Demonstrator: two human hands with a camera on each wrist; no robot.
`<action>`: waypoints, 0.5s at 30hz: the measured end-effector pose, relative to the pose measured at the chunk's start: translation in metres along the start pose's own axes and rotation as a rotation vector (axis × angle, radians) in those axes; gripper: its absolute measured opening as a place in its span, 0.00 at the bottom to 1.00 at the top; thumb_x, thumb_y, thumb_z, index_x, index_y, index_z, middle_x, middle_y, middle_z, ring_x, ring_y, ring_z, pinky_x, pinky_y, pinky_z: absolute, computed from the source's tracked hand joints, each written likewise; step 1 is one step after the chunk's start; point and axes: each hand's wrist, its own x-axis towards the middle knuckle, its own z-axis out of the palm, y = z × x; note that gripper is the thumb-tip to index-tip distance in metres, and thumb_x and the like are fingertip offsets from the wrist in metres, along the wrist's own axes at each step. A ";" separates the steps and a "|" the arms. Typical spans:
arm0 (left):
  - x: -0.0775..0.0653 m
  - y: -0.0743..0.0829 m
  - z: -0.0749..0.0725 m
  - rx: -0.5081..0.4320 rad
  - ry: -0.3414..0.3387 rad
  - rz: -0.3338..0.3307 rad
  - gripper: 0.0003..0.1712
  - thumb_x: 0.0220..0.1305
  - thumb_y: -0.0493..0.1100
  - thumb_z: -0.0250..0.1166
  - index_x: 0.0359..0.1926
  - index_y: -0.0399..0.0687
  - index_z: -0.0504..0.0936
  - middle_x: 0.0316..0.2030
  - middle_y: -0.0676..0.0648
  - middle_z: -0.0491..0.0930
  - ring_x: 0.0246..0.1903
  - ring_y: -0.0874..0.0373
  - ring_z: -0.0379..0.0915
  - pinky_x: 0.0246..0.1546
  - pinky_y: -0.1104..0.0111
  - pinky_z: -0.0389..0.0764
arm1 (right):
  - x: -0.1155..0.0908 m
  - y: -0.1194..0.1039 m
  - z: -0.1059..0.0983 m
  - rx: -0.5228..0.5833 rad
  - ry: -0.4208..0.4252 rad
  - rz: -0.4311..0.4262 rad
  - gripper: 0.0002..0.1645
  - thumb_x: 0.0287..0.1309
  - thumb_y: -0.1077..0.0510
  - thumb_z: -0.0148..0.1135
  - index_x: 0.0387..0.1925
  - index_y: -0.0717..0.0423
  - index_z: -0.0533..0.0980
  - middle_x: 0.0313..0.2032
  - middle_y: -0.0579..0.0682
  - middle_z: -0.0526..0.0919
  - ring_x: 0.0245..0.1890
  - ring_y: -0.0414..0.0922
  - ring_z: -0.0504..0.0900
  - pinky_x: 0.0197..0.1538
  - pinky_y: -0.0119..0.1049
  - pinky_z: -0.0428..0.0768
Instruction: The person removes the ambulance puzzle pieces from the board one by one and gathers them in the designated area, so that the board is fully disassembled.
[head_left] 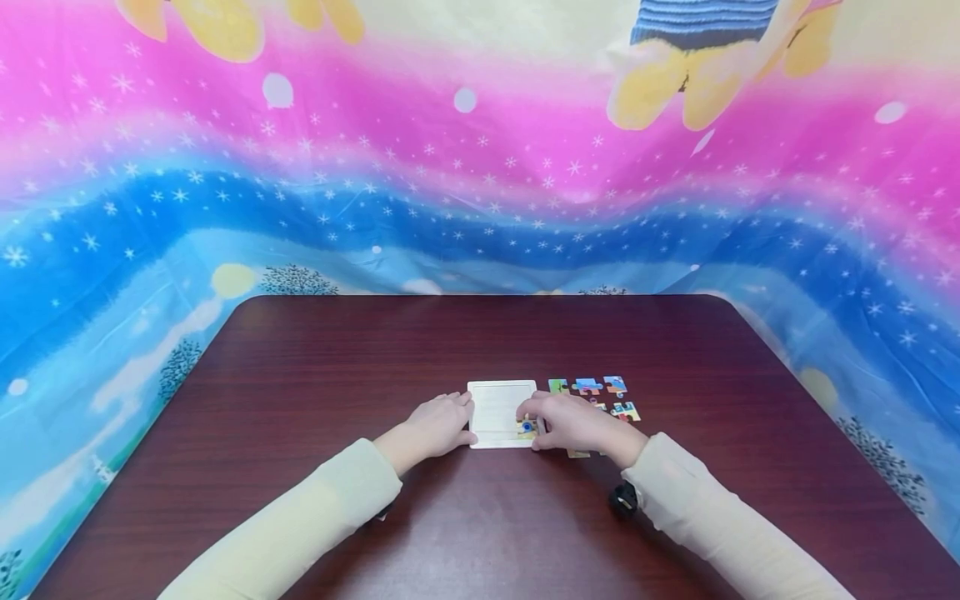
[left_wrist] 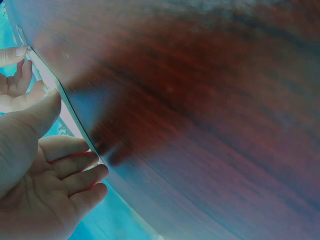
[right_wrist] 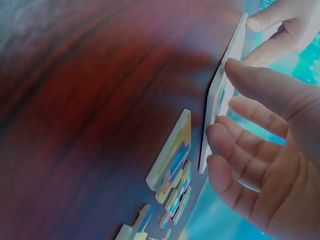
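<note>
A white puzzle tray (head_left: 491, 408) lies on the table, a shallow frame with a raised rim. My left hand (head_left: 442, 423) rests along its left edge, fingers fairly straight at the side and thumb by the lower left corner. One puzzle piece with a blue round spot (head_left: 527, 427) lies in the tray's lower right corner. Over that corner is my right hand (head_left: 573, 421), its fingertips by the piece and its thumb at the tray's near edge. In the right wrist view the right thumb (right_wrist: 265, 85) and fingers stand apart around the tray's rim (right_wrist: 212, 105).
Several loose puzzle pieces (head_left: 588, 386) lie on the dark wooden table (head_left: 360, 350) right of the tray, some hidden under the right hand and wrist. A printed cloth (head_left: 480, 167) hangs behind and around the table.
</note>
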 end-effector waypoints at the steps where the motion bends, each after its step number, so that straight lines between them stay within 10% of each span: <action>1: 0.000 0.000 0.000 0.000 0.000 -0.001 0.29 0.60 0.53 0.62 0.53 0.34 0.73 0.59 0.38 0.68 0.59 0.47 0.63 0.60 0.62 0.63 | 0.000 -0.001 0.000 -0.001 0.001 0.002 0.21 0.44 0.57 0.72 0.44 0.52 0.77 0.37 0.44 0.75 0.26 0.38 0.69 0.31 0.32 0.73; 15: 0.001 0.000 0.002 0.002 -0.004 -0.002 0.29 0.59 0.53 0.62 0.53 0.35 0.73 0.59 0.39 0.68 0.59 0.47 0.63 0.60 0.61 0.63 | 0.003 -0.006 0.003 -0.007 -0.012 0.085 0.22 0.43 0.58 0.72 0.44 0.53 0.78 0.34 0.44 0.73 0.25 0.39 0.68 0.27 0.31 0.70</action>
